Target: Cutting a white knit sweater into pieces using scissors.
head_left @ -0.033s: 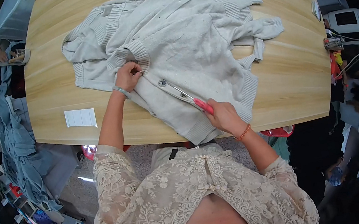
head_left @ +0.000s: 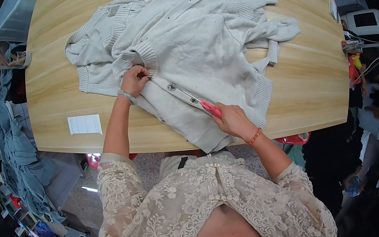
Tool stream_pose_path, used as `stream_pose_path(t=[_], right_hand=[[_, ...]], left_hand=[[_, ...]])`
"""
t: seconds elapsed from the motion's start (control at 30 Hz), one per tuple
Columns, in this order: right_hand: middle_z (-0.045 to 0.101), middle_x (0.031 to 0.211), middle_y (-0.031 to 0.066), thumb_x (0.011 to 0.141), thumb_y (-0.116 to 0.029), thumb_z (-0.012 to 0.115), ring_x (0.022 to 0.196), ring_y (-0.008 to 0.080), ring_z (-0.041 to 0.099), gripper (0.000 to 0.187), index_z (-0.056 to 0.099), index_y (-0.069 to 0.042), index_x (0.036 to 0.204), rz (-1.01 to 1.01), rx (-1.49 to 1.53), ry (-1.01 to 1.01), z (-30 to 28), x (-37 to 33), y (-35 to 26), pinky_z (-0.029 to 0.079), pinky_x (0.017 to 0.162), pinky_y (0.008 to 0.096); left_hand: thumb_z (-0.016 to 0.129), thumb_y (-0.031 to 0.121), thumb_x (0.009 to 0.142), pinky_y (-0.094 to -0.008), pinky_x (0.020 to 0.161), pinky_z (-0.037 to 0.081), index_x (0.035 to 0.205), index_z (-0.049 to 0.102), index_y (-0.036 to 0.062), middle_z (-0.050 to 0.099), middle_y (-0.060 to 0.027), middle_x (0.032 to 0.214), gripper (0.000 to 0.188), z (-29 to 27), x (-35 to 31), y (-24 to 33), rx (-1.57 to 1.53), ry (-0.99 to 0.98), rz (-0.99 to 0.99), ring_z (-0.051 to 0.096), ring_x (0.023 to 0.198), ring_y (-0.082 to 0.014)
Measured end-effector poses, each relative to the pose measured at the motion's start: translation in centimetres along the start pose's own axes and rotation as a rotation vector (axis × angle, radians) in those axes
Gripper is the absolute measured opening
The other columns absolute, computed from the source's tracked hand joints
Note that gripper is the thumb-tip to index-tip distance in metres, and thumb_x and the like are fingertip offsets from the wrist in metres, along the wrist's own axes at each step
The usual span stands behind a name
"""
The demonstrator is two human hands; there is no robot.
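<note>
A pale grey knit cardigan (head_left: 189, 54) lies crumpled on the table, its buttoned front edge slanting toward me. My left hand (head_left: 135, 81) pinches that front edge just below the ribbed collar (head_left: 135, 60). My right hand (head_left: 233, 120) is closed round a slim tool with a red-pink handle (head_left: 211, 108) and a thin metal shaft. The shaft lies along the front edge, and its tip reaches a dark round button (head_left: 171, 87). Another button (head_left: 193, 100) sits beside the shaft. The exact shape of the tip is too small to tell.
More grey knitwear (head_left: 101, 30) lies under and behind the cardigan on the wooden table (head_left: 311, 74). A white paper label (head_left: 85, 125) is at the left. Blue-grey garments (head_left: 18, 145) hang beyond the left edge, near another person's hand (head_left: 0, 58). A metal clamp (head_left: 352, 46) is at the right edge.
My right hand and the tool have shifted slightly up and to the left along the front edge. The left hand keeps its pinch on the cardigan.
</note>
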State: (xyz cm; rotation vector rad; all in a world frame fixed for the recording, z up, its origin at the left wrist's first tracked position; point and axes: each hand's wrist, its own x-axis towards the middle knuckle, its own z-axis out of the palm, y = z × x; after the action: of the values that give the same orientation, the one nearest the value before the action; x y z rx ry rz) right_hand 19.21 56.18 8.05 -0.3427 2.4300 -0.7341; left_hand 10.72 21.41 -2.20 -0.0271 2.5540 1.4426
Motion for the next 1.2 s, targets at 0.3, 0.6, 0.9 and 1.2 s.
stream_pose_path(t=[0.3,0.6,0.9,1.2], right_hand=[[0.065,0.079,0.0215,0.088,-0.024,0.061,0.079,0.0415,0.063,0.023,0.059,-0.005,0.101,-0.037,0.161,-0.081,-0.1,4.5,-3.0,0.048,0.07,0.0489],[0.064,0.077,0.0197,0.088,-0.024,0.061,0.077,0.0409,0.062,0.022,0.057,-0.007,0.101,0.067,-0.011,-0.051,-1.2,-1.2,0.8,0.047,0.068,0.0488],[0.066,0.086,0.0232,0.086,-0.034,0.064,0.084,0.0427,0.062,0.035,0.061,-0.003,0.101,0.011,0.117,-0.153,-1.1,-2.2,-0.1,0.049,0.075,0.0494],[0.063,0.083,0.0224,0.09,-0.028,0.061,0.079,0.0425,0.06,0.027,0.059,-0.007,0.107,0.048,0.189,-0.065,-0.4,-4.7,2.2,0.046,0.068,0.0471]], left_hand=[[0.067,0.002,0.074,-0.0342,0.073,0.048,0.088,0.064,0.0067,0.065,-0.0054,0.08,0.015,-0.5,-0.8,0.3,0.262,0.148,0.105,0.059,0.08,-0.0213],[0.074,0.009,0.073,-0.0382,0.078,0.048,0.105,0.059,0.0068,0.056,-0.0119,0.096,0.035,8.3,-5.3,5.0,0.235,0.12,0.188,0.058,0.091,-0.0314],[0.065,-0.003,0.072,-0.0292,0.066,0.047,0.081,0.059,0.0021,0.057,-0.0087,0.08,0.011,5.3,-3.5,3.9,-0.065,-0.23,0.069,0.057,0.071,-0.0202],[0.076,0.023,0.072,-0.0517,0.096,0.033,0.103,0.065,0.0117,0.057,-0.0077,0.119,0.034,5.8,-7.3,9.5,0.858,0.235,0.269,0.046,0.116,-0.0311]])
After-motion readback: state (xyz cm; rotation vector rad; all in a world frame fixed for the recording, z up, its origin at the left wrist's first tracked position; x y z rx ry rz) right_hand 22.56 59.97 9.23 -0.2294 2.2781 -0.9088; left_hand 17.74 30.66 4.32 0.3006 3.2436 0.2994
